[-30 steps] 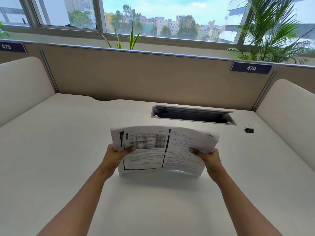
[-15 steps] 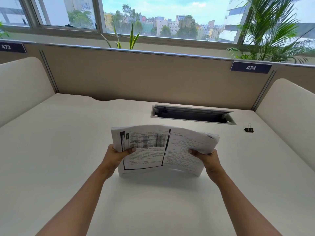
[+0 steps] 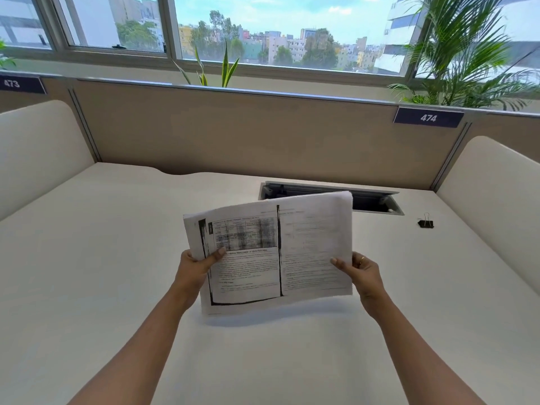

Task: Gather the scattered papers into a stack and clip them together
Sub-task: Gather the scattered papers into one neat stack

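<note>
A stack of white printed papers (image 3: 274, 252) is held up on edge over the middle of a plain white desk (image 3: 117, 258), seen from the holder's own eyes. The front sheet faces the viewer and shows two photocopied pages side by side, with dark copier streaks and a smudged table at upper left. The stack leans, its right side higher than its left. Its lower left corner is down near the desk, with a soft shadow under it; whether it touches cannot be told.

The left hand (image 3: 193, 270) grips the stack's left edge about halfway up. The thumb lies across the front sheet and the other fingers are wrapped behind the paper, out of sight. The right hand (image 3: 365, 276) pinches the right edge at a similar height, with the thumb tip pressed on the front and the fingers (image 3: 361, 260) curled behind the edge, one wearing a thin ring. Both forearms are bare.

A small black binder clip (image 3: 426, 223) with wire handles sits alone on the desk near its right edge, well apart from the papers and both hands. A dark rectangular cable opening (image 3: 377, 201) is set into the desk near its far edge, partly hidden behind the top of the stack. A beige partition (image 3: 263, 135) runs along the far edge and carries a dark label reading 474 (image 3: 428, 118).
</note>
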{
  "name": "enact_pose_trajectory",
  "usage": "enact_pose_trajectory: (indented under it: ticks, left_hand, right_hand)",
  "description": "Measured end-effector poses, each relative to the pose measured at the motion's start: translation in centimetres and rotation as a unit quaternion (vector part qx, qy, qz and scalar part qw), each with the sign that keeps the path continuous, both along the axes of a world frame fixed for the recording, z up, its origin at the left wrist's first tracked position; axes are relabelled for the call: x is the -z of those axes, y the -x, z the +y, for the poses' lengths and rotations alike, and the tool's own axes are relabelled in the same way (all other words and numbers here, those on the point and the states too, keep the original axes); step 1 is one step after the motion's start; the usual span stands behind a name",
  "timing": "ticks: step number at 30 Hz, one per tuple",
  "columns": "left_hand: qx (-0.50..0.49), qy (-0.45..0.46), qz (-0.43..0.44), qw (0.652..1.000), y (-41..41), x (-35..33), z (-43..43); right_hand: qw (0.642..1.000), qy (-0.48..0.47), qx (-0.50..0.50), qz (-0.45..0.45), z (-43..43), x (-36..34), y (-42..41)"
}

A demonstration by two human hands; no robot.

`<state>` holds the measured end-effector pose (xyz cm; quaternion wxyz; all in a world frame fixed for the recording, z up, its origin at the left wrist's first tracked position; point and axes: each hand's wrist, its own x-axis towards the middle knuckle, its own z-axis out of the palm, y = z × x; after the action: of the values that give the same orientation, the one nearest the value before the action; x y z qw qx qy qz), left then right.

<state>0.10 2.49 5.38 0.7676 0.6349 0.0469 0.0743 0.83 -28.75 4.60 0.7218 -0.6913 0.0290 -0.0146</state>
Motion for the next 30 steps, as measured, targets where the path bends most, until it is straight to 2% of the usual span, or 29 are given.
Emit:
enact_pose_trajectory:
  ticks: [4, 9, 13, 18, 21, 25, 30]
  left_hand:
    - [-0.04, 0.06, 0.003, 0.997, 0.0, 0.2, -0.1]
    - [-0.056, 0.149, 0.014, 0.987, 0.4, 0.3, -2.2]
    - [-0.066, 0.223, 0.042, 0.972, 0.5, 0.2, -4.0]
    - [-0.059, 0.273, 0.077, 0.957, 0.7, 0.0, -6.3]
    - [-0.043, 0.269, 0.074, 0.959, 0.8, -0.2, -6.4]
    - [-0.04, 0.228, 0.041, 0.972, 0.5, -0.2, -4.6]
    - [0.034, 0.127, 0.022, 0.991, -0.2, -1.0, -1.6]
  right_hand:
    - [1.0, -0.018, -0.004, 0.014, -0.1, 0.8, 0.6]
    - [0.98, -0.193, 0.014, 0.044, 1.0, 0.5, 0.2]
    - [0.977, -0.205, -0.035, 0.058, 3.6, -0.2, 0.5]
    - [0.972, -0.234, 0.002, 0.032, 7.7, -0.3, 0.9]
    - [0.97, -0.242, 0.009, -0.002, 8.2, -0.6, 0.6]
    - [0.98, -0.195, 0.012, -0.029, 6.9, -0.8, 0.1]
    - [0.99, -0.126, 0.002, -0.06, 4.7, -2.0, -0.3]
